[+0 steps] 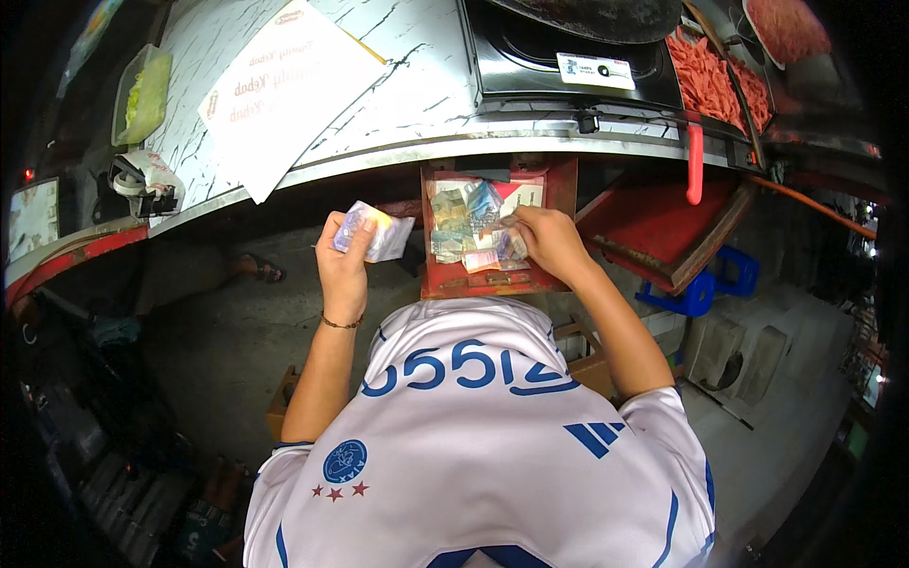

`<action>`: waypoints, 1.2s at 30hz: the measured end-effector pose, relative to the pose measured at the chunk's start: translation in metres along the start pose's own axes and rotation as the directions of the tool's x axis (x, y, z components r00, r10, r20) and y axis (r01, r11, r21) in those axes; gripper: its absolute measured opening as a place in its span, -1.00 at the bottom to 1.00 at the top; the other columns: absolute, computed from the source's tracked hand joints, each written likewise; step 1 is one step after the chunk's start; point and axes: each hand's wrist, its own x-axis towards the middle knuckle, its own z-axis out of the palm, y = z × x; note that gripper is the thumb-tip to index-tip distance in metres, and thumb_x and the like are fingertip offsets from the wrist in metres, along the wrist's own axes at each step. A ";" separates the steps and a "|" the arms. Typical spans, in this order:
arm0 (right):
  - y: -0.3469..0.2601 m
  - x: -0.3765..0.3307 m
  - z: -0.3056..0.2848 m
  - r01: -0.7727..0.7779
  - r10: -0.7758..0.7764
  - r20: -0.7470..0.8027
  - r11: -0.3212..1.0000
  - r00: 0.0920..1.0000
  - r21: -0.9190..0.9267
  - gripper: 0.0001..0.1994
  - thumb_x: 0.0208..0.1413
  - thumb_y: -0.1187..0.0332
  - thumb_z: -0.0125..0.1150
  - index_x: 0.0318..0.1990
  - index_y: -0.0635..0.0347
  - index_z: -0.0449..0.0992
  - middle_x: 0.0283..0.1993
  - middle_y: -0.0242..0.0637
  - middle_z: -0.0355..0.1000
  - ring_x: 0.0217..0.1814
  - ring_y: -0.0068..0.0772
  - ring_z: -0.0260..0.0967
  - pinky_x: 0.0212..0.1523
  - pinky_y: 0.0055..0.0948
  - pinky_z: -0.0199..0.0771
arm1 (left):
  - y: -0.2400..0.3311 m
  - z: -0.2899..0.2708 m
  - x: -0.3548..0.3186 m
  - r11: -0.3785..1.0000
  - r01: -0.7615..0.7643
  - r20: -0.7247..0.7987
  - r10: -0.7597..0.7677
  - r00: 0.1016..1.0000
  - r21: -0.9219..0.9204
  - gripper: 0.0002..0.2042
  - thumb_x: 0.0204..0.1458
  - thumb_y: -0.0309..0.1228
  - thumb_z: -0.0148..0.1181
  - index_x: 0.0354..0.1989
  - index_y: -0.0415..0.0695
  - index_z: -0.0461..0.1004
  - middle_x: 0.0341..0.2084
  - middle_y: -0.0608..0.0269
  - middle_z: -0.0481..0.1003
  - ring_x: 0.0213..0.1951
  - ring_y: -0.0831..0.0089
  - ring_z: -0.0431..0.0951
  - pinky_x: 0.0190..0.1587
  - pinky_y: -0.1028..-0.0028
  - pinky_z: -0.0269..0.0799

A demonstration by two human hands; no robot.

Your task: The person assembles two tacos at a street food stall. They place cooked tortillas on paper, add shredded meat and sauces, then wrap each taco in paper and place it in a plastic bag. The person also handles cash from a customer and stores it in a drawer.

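A red drawer [565, 199] is pulled out from under the counter, with several crumpled banknotes [453, 227] of mixed colours lying loose in it. My left hand [343, 265] is closed around a purple and whitish banknote [383, 239], held up left of the drawer; whether more notes are folded behind it I cannot tell. Over the drawer's right side, my right hand [554, 241] reaches in with thumb and fingers pinched at the edge of a greyish note. Its fingertips partly hide what they grip.
Above the drawer runs a white marbled counter [417, 104] with white printed paper sheets [294, 99], a green-filled tub [144, 95] and a black stove [578, 76]. A pan holds reddish strips [705, 80]. A red wooden panel [663, 232] and blue stool [682, 293] are at right.
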 end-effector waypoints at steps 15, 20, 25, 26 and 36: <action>-0.084 -0.004 0.049 -0.222 0.104 0.199 0.590 0.974 0.777 -0.72 0.32 0.26 0.11 -0.05 0.32 0.55 -0.35 -0.20 0.56 -0.48 -0.42 0.46 -0.44 -0.41 0.45 | -0.024 0.039 -0.021 0.956 0.267 0.218 -0.236 0.947 -0.121 -0.63 0.29 -0.40 0.06 0.20 -0.32 0.33 -0.07 -0.06 0.59 -0.10 0.32 0.65 -0.06 0.39 0.60; -0.019 0.040 0.049 -0.041 0.083 -0.218 0.981 0.972 0.190 -0.74 0.22 0.38 0.11 -0.04 0.37 0.53 -0.12 0.17 0.51 -0.13 0.15 0.49 -0.09 -0.07 0.48 | -0.010 0.016 -0.006 0.919 0.243 0.215 -0.182 0.960 -0.309 -0.63 0.28 -0.50 -0.03 0.24 -0.34 0.26 0.04 -0.16 0.51 0.05 0.09 0.57 0.07 0.21 0.57; 0.001 0.070 0.038 -0.041 0.033 -0.399 0.999 0.917 -0.013 -0.74 0.15 0.40 0.13 -0.13 0.48 0.52 -0.13 0.25 0.49 -0.08 0.21 0.48 -0.04 0.03 0.46 | -0.002 0.003 -0.010 0.914 0.268 0.296 -0.177 0.939 -0.303 -0.58 0.23 -0.52 0.00 0.26 -0.31 0.22 0.06 -0.17 0.49 0.02 0.14 0.59 0.05 0.24 0.58; 0.001 0.074 0.035 -0.069 0.043 -0.366 0.996 0.930 -0.057 -0.76 0.13 0.42 0.12 -0.18 0.47 0.53 -0.16 0.24 0.50 -0.09 0.19 0.49 -0.06 0.03 0.47 | -0.003 0.003 -0.011 0.910 0.276 0.295 -0.184 0.938 -0.308 -0.57 0.22 -0.51 0.05 0.25 -0.29 0.23 0.01 -0.14 0.51 -0.04 0.20 0.61 0.00 0.28 0.60; 0.032 0.136 0.058 0.026 -0.145 -0.202 0.867 0.969 -0.498 -0.54 0.15 0.30 0.17 0.23 0.08 0.38 0.21 0.10 0.36 0.23 0.20 0.33 0.19 -0.03 0.38 | -0.012 -0.006 -0.012 0.898 0.322 0.267 -0.245 0.932 -0.300 -0.60 0.21 -0.49 0.04 0.22 -0.31 0.28 -0.11 -0.09 0.56 -0.15 0.25 0.63 -0.10 0.29 0.61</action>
